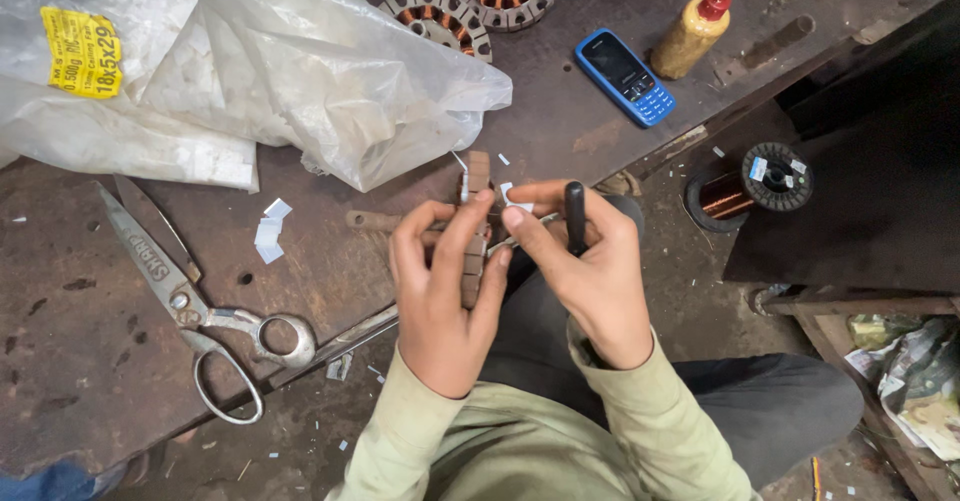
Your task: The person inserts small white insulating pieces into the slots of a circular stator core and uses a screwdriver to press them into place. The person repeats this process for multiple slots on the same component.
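Clear plastic: a crumpled bag (300,71) with a yellow label is lying across the upper left of the worn brown workbench (60,361).
Steel: large scissors (190,306) are resting half open near the bench's front edge, with white paper slips (270,231) lying just beside them.
Left hand: the left hand (445,296) is closing around a rusty-brown stator core (475,231), holding it edge-on and upright over the bench edge, fingers wrapping its laminated rim.
Right hand: the right hand (590,271) is pinching a small white insulation slip (513,198) against the core's top with thumb and forefinger, while gripping a black-handled tool (575,216) in the same fist.
Behind: wound stators with copper coils (470,6) are sitting at the far edge.
Right of centre: a blue keypad phone (625,76) and a yellow squeeze bottle with red nozzle (695,26) are lying on the bench.
Floor, right: a spool of copper wire (750,186) is standing below the bench.
Risk (judgement): the slip is tiny and only pinched, so it could be buckling or slipping free; the tool sharing that fist is limiting finger control; the core, hanging past the edge, could be dropping to the floor if the grip loosens.
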